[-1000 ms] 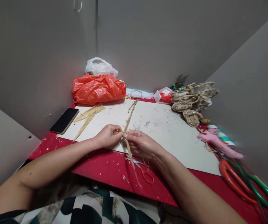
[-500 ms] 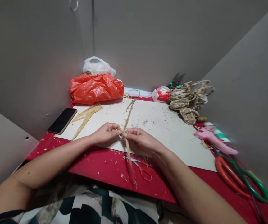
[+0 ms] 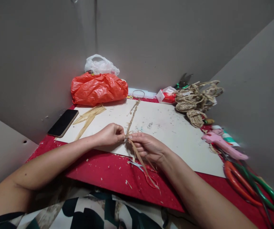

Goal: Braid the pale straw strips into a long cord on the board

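A thin, rough braided cord of straw-like fibre runs from the far edge of the white board toward me. At its near end my left hand pinches it between thumb and fingertips. My right hand closes on the same spot from the other side, fingertips almost touching the left ones. From between the hands a flat tan fibre strip hangs down to the right. Beneath it, small scissors with red handles lie on the red cloth, partly covered by the strip.
Flat dry strips and a phone lie left. Behind are an orange plastic bag and a tissue pack. At right: coiled braided cord, a pink glue gun, large red-handled shears and green handles. Scraps litter the white board.
The loose strip has swung to the right, now crossing the scissors. My right hand has turned slightly, its fingers still at the cord. The view has shifted a little.
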The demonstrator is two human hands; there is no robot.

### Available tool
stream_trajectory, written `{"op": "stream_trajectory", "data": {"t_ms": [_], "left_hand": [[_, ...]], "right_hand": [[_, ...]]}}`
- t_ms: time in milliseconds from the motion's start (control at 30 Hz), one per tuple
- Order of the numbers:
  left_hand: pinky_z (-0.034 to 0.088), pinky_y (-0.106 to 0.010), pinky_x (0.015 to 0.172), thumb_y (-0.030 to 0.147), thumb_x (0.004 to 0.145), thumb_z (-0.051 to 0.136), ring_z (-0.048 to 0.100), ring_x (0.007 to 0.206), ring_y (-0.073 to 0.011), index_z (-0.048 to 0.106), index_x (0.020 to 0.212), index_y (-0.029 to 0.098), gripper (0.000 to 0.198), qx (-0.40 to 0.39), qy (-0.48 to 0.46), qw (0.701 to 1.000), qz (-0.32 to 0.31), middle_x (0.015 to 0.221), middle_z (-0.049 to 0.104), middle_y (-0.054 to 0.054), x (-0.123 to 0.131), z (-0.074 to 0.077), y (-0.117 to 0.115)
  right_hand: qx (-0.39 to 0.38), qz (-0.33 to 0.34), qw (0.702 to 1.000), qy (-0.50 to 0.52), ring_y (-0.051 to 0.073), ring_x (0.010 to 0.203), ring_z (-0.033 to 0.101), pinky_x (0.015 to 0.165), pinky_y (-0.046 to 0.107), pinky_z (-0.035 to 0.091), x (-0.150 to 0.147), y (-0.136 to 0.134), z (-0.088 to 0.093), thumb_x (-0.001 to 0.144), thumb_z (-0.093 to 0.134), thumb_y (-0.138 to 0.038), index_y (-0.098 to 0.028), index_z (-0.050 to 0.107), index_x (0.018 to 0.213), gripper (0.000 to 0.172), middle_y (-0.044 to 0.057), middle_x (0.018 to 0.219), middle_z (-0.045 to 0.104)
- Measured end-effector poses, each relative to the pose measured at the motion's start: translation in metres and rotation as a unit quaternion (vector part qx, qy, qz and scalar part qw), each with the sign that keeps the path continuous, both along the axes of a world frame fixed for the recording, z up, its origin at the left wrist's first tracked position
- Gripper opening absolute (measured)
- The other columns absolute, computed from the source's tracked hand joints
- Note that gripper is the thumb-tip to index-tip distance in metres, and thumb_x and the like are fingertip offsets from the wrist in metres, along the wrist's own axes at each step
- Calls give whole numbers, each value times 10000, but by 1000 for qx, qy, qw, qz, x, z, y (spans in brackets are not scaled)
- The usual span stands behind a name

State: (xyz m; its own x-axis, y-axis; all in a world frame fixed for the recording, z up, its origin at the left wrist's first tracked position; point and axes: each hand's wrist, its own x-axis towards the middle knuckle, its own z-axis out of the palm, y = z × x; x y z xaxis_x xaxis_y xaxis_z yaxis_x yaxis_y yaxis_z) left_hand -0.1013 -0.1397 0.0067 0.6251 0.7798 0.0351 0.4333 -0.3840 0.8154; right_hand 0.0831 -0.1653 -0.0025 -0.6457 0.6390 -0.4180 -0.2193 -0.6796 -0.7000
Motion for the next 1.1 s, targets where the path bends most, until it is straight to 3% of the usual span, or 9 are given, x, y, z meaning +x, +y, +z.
{"op": "stream_trajectory", "data": {"t_ms": [267,367,433,533,633,700,967,1100], "left_hand": [[285,-217,503,226,811,422,379,489,-87,523,737,171,136,208,71,975,24,546,467,30,3,-12,-12],[267,-229,494,238,814,415,361,472,-94,514,736,175,141,241,89,966,45,534,457,24,5,-16,-15],[284,-225,510,236,806,423,375,492,-90,495,704,171,141,203,41,976,68,544,456,24,7,-16,-15],[286,-202,498,232,783,453,368,494,-67,474,671,161,134,48,-84,993,67,542,430,44,10,-14,-15],[208,-185,440,265,763,504,279,423,-40,474,705,156,127,-123,-166,978,38,477,357,84,10,-13,-12],[182,-185,434,278,750,537,254,405,-31,480,726,152,141,-185,-191,964,30,454,347,96,9,-12,-10],[247,-191,478,294,714,613,366,454,-35,492,712,137,198,-226,-250,941,44,528,484,55,11,-17,-8],[201,-185,442,287,747,603,295,402,-19,483,721,142,190,-241,-253,936,36,464,419,84,11,-17,-8]], "right_hand": [[-54,-18,998,36,14,400,72,314,109,115,6,4,-8,746,635,-203,-170,394,638,266,-109,472,190],[-63,-26,997,42,17,399,80,312,113,127,3,1,-7,740,639,-215,-174,375,623,291,-107,474,189],[-44,-24,998,27,13,393,77,311,111,109,0,-2,-4,733,653,-226,-171,400,645,274,-114,470,186],[14,-15,1000,-17,5,371,89,310,115,90,-3,-6,3,734,670,-269,-172,400,635,303,-121,449,202],[73,-13,996,-54,7,337,139,307,134,101,-4,-8,8,729,680,-326,-179,384,609,352,-117,420,244],[95,-13,993,-68,10,321,157,304,145,100,-4,-9,9,723,686,-347,-182,394,618,351,-118,409,257],[126,-13,987,-101,19,313,153,314,178,75,-2,-8,6,736,661,-366,-190,406,631,327,-119,408,265],[214,-20,962,-168,28,368,185,362,195,112,0,-6,5,735,646,-398,-164,469,651,305,-99,436,308]]}}
